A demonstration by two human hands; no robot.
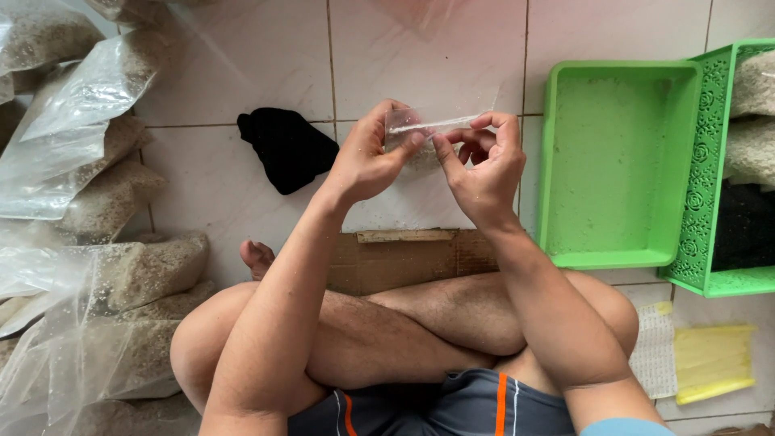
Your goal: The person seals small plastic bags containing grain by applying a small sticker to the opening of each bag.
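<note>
Clear small bag (420, 133) | pinched between 2 hands: left (367, 157), right (484, 165)

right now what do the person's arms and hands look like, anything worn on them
Both arms are bare from the shoulder edge down, with no sleeves over the forearms. The left hand and right hand wear no gloves, rings, watch or bands. Only a light blue sleeve edge shows at the right upper arm.

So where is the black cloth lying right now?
In the head view, the black cloth lies on the tiled floor, just left of the left hand, right of the filled plastic bags.
</note>
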